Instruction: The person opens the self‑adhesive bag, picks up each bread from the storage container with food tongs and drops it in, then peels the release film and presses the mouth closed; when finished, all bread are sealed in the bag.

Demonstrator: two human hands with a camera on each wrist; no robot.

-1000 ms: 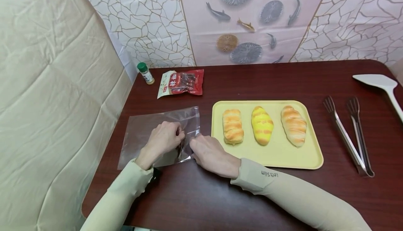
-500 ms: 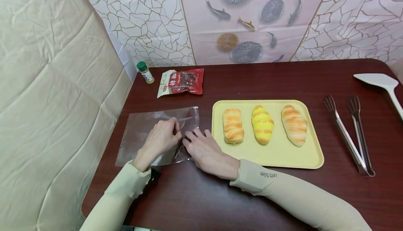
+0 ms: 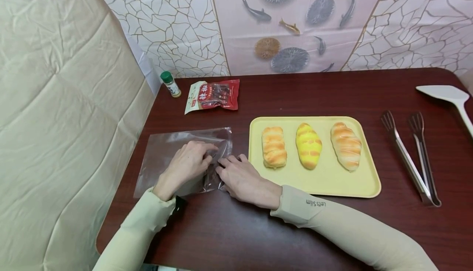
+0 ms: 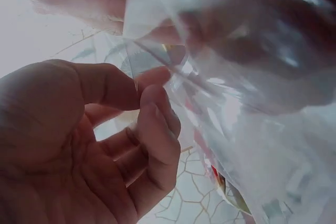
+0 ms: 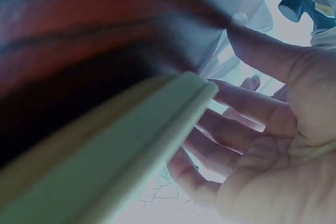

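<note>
A clear plastic bag [image 3: 157, 150] lies flat on the left of the dark red table, its right end gathered up between both hands. My left hand [image 3: 186, 160] is over the bag's middle right; in the left wrist view its thumb and bent fingers [image 4: 157, 119] pinch the thin film. From the right, my right hand [image 3: 245, 178] meets the bag's end, thumb [image 5: 262, 48] and forefinger on the film, the other fingers loosely bent. Just right of that hand stands a yellow tray [image 3: 314, 183] bearing three bread rolls, the nearest a golden ridged roll [image 3: 274, 148].
Behind the bag lie a red packet of dried chillies [image 3: 214, 95] and a green-capped spice jar [image 3: 171, 85]. Metal tongs [image 3: 412, 164] and a white spatula [image 3: 445, 93] lie on the right. A padded beige wall [image 3: 66, 119] borders the left side.
My right hand's fingers have loosened and spread from a tighter grip at the bag's end. My left fingers have stretched out somewhat, and the bag has slid slightly left.
</note>
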